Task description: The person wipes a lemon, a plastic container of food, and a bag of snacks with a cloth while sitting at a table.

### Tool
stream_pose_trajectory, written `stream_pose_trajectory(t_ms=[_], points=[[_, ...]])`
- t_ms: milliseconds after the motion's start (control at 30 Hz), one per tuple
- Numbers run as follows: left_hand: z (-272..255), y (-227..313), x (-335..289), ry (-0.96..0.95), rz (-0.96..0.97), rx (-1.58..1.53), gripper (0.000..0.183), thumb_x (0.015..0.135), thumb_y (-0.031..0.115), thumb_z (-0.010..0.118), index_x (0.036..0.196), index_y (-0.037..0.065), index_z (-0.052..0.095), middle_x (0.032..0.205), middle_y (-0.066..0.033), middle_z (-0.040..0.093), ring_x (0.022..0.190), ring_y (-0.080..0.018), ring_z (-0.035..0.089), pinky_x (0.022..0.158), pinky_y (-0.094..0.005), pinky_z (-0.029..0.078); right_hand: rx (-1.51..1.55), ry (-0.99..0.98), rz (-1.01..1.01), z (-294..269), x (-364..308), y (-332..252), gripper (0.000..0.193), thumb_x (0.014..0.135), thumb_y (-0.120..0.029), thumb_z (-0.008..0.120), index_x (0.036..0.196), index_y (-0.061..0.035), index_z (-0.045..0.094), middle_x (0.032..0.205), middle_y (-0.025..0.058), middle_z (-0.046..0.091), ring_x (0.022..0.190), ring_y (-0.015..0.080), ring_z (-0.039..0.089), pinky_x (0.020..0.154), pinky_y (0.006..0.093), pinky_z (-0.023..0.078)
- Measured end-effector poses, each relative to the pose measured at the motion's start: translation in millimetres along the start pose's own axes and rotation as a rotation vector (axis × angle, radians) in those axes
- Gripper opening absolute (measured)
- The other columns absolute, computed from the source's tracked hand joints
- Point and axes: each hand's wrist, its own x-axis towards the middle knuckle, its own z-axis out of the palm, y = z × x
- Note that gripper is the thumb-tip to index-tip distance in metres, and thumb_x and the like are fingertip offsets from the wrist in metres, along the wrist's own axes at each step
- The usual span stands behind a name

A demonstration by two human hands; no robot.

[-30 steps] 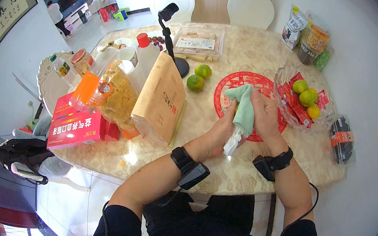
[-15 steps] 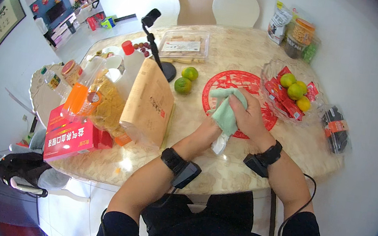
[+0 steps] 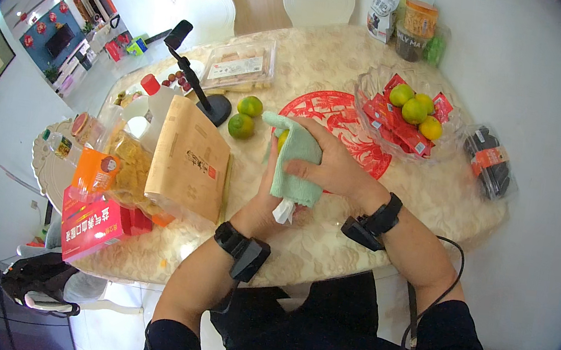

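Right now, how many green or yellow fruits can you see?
7 fruits: two on the table, four in the bowl, one partly covered by the cloth. More may be hidden.

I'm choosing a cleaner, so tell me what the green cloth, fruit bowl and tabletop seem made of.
Green cloth: soft, matte textile, perhaps microfiber; it bends in folds.
Fruit bowl: clear, glossy glass or possibly hard plastic; its wall is see-through with highlights.
Tabletop: polished stone or an imitation; cream with brown veining and bright reflections.
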Motion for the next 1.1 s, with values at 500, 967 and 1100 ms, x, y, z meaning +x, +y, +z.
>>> stream_pose_trajectory(t_ms=[500,967,1100], points=[[-12.9,-12.9,6.7,-0.038,-0.044,-0.024,0.053,0.101,0.060,0.035,0.117,0.014,0.056,0.086,-0.0015,0.062,0.062,-0.0082,0.057,0.047,-0.0208,0.044,-0.044,0.261,0.050,-2.9,6.7,4.0,0.029,0.094,-0.029,0.064,0.098,-0.0010,0.070,0.084,0.0114,0.071,0.075,0.0182,0.068,0.070,0.0312,0.053],[7.7,-11.5,8.4,0.054,-0.006,-0.043,0.042,0.102,0.053,0.041,0.118,0.018,0.057,0.089,0.0037,0.062,0.068,-0.0069,0.059,0.053,-0.0205,0.046,0.139,0.140,0.154,-1.7,3.7,-0.1,0.024,0.097,-0.023,0.061,0.096,-0.0004,0.071,0.081,0.0014,0.070,0.073,0.0063,0.062,0.065,0.0247,0.050],[-8.2,-21.6,13.4,0.000,0.031,0.000,0.045,0.103,0.055,0.035,0.112,0.017,0.057,0.080,0.0043,0.057,0.061,-0.0062,0.052,0.050,-0.0220,0.040,0.044,0.259,0.192,3.3,6.4,7.4,0.024,0.099,-0.024,0.060,0.094,-0.0032,0.070,0.081,-0.0036,0.067,0.072,0.0030,0.057,0.064,0.0213,0.046]])
